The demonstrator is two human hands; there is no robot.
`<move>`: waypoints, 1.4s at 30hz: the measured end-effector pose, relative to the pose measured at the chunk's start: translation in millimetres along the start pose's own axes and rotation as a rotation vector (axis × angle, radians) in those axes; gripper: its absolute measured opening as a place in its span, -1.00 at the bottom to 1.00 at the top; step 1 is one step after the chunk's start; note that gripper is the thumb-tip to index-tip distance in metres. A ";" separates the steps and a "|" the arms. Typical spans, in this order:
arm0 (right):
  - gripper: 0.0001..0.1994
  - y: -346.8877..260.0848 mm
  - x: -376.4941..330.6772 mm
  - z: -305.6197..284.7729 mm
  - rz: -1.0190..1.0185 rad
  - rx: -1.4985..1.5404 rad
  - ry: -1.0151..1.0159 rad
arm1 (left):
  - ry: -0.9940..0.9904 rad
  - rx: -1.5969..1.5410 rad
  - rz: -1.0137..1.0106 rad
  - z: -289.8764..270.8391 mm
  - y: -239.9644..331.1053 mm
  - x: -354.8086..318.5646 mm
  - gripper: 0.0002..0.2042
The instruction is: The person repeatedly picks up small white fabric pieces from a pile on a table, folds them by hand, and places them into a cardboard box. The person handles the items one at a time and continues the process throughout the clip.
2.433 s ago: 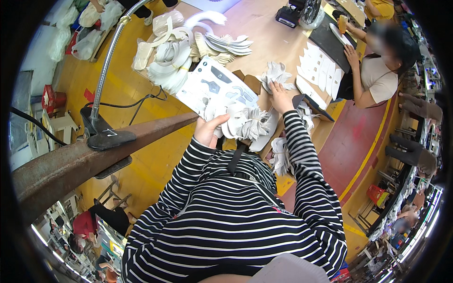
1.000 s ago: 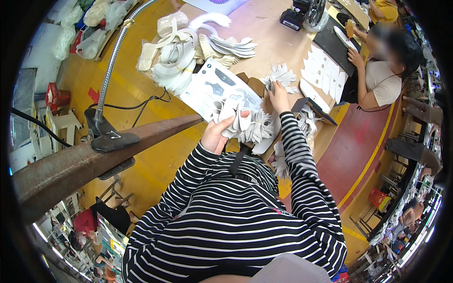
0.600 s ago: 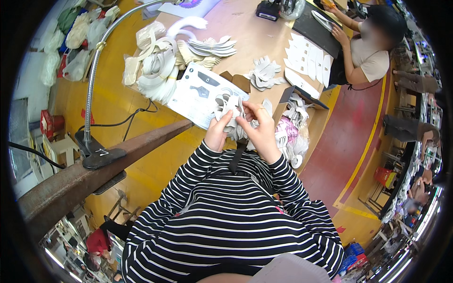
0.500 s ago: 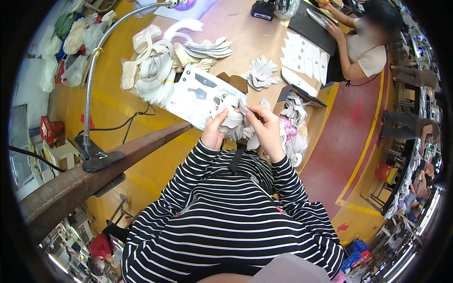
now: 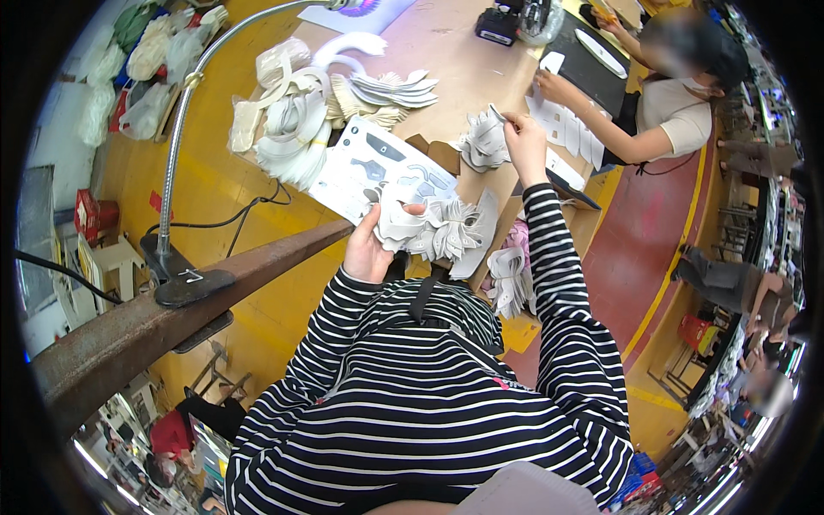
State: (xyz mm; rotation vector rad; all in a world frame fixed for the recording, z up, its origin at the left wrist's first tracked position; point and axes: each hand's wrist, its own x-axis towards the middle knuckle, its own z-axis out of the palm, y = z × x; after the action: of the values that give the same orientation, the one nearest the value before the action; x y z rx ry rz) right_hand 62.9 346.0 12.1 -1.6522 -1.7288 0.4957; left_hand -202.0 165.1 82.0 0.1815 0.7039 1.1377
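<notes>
a crowded workshop with a yellow floor and a long tan workbench (image 5: 446, 51) running across the far side, a rusty steel beam (image 5: 172, 300) crossing the near left with a gooseneck lamp (image 5: 184, 112) clamped to it. on the bench lie a printed pattern sheet (image 5: 369, 167) and, further left, heaps of white cut shoe pieces (image 5: 292, 129); a fan of flat white insoles (image 5: 390, 90) sits beyond them.

the left hand (image 5: 371, 249) is closed around a thick fanned bundle of white cut pieces (image 5: 433, 227), thumb pressed over the top, held just above the near edge of the pattern sheet. the right hand (image 5: 524, 146) is stretched out to the far right with its fingers pinched narrow on a single thin white piece (image 5: 498, 116), held beside a smaller pile of white pieces (image 5: 482, 142) resting on the bench. more white pieces (image 5: 508, 279) hang in a cardboard box (image 5: 579, 227) on the near right. another person in a pale shirt (image 5: 678, 107) works at the far right end of the bench.

the bundle looks loosely splayed, so a slack thumb could likely let pieces slide out and drop to the floor or into the box, mixing them up. the single piece is gripped only at its edge and could slip or bend. the reaching sleeve might also brush the small pile and scatter it.
</notes>
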 end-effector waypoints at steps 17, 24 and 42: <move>-0.73 -123.7 -122.0 -29.9 0.109 0.633 -0.318 | -0.135 0.540 0.071 12.3 -16.1 0.9 -0.54; -0.68 -145.1 -151.3 -36.2 0.338 0.809 -0.280 | -0.220 0.676 0.044 25.5 -24.6 0.1 -0.52; -0.71 -150.1 -142.0 -50.4 0.540 0.965 -0.423 | -0.083 0.618 0.056 13.6 -19.3 -4.3 -0.58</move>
State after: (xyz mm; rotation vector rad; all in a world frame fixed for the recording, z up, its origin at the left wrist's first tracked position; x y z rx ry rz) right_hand -15.2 180.3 120.1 -1.2767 -0.9446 1.7128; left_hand -180.1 155.9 85.2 0.7699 0.9651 0.9295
